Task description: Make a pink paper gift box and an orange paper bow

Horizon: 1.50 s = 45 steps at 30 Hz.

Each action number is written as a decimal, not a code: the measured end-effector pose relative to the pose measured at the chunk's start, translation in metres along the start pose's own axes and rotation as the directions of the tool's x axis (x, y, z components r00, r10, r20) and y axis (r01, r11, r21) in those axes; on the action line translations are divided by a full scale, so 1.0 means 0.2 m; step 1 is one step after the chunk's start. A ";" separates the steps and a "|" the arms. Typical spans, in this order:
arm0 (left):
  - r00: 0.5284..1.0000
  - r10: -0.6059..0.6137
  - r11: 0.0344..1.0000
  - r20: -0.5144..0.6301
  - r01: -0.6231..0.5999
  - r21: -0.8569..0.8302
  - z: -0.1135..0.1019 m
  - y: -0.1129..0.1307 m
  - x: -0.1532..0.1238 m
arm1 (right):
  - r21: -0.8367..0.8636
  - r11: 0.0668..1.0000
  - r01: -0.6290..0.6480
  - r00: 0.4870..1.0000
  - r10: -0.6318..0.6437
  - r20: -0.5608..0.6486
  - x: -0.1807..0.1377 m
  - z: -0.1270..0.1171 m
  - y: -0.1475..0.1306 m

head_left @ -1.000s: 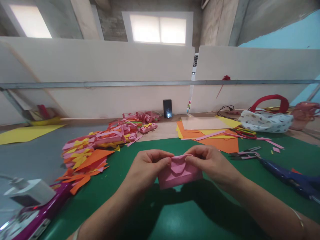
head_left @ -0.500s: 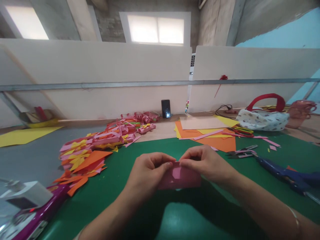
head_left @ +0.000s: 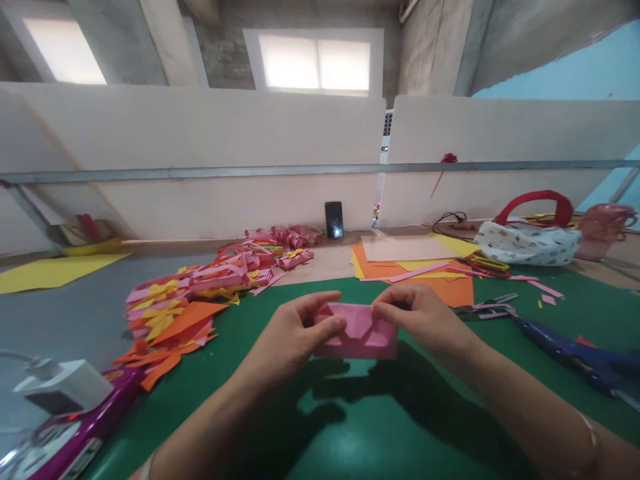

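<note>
A folded piece of pink paper [head_left: 357, 337], with a flap showing on its front, is held above the green mat [head_left: 240, 427]. My left hand [head_left: 295, 330] grips its left end, the thumb lying across the front and the index finger raised behind the top edge. At the upper right corner, my right hand [head_left: 420, 317] pinches the paper between thumb and fingers. Shadows of both hands fall on the mat below. The paper's back side is hidden.
Left lies a pile of pink, orange and yellow paper pieces [head_left: 200, 287], near a purple power strip [head_left: 100, 427] with a white plug. Right are pliers-like tools [head_left: 487, 308], a blue glue gun [head_left: 565, 343], orange sheets [head_left: 450, 291] and a white basket [head_left: 527, 243]. A phone [head_left: 334, 220] leans behind.
The pink paper has been raised and tilted so its flap shows more clearly. My hands have moved slightly apart along its top edge, and the left index finger has lifted.
</note>
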State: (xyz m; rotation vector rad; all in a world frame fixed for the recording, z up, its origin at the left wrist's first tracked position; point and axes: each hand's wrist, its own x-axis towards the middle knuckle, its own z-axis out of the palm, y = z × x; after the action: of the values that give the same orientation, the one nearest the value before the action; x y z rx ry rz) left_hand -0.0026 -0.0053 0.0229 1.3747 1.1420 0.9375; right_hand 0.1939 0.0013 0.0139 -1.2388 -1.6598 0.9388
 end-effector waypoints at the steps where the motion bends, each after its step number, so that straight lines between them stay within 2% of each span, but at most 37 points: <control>1: 0.999 0.004 0.999 0.045 -0.002 -0.034 -0.01 -0.01 0.01 | 0.014 1.000 -0.002 1.000 0.002 -0.010 0.01 -0.01 0.00; 3: 0.989 0.011 0.998 0.147 -0.002 -0.062 -0.02 -0.04 0.02 | -0.002 1.000 0.019 1.000 -0.019 -0.001 0.01 -0.02 0.00; 5: 0.978 0.022 0.998 0.207 -0.011 -0.056 -0.02 -0.05 0.03 | -0.097 0.989 0.112 0.993 -0.109 0.035 -0.01 -0.02 0.00; 8: 0.986 0.057 0.998 0.155 -0.054 -0.024 -0.01 -0.05 0.02 | -0.282 0.893 0.350 0.936 -0.341 0.084 -0.03 -0.02 0.01; 10: 0.990 0.072 0.997 0.117 -0.074 0.007 -0.01 -0.05 0.01 | -0.369 0.811 0.453 0.886 -0.456 0.085 -0.03 0.00 0.03; 13: 0.993 0.066 0.998 0.100 -0.065 -0.008 0.00 -0.04 0.01 | -0.463 0.716 0.522 0.824 -0.565 0.055 -0.02 0.02 0.07; 17: 0.997 0.037 0.995 0.074 -0.030 -0.091 0.01 -0.05 0.01 | -0.535 0.597 0.598 0.755 -0.643 0.127 -0.01 0.01 0.09; 20: 0.997 0.040 0.991 0.064 -0.032 -0.129 0.00 -0.05 0.02 | -0.544 0.582 0.605 0.756 -0.635 0.160 -0.01 0.01 0.10; 27: 0.989 0.077 0.977 0.122 -0.051 -0.208 0.01 -0.07 0.03 | -0.537 0.590 0.603 0.760 -0.629 0.163 -0.01 0.00 0.10; 31: 0.996 0.063 0.987 0.062 -0.053 -0.153 0.01 -0.06 0.02 | -0.532 0.588 0.610 0.753 -0.639 0.158 -0.01 0.01 0.10; 38: 0.987 0.152 0.988 -0.043 -0.152 0.008 0.04 -0.08 0.03 | -0.457 0.724 0.516 0.833 -0.549 0.072 -0.03 0.00 0.06; 42: 0.952 0.293 0.942 -0.085 -0.272 0.199 0.05 -0.10 0.02 | -0.398 0.771 0.497 0.860 -0.500 0.104 -0.03 0.02 0.05; 45: 0.867 0.483 0.836 -0.121 -0.416 0.358 0.06 -0.11 0.01 | -0.407 0.744 0.531 0.828 -0.558 0.060 -0.02 0.04 0.05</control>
State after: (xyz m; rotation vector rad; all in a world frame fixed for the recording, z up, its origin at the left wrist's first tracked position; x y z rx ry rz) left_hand 0.0057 -0.0067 -0.0003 1.9059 1.1826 1.2983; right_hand 0.1908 -0.0013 0.0003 -0.9210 -2.0700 0.1834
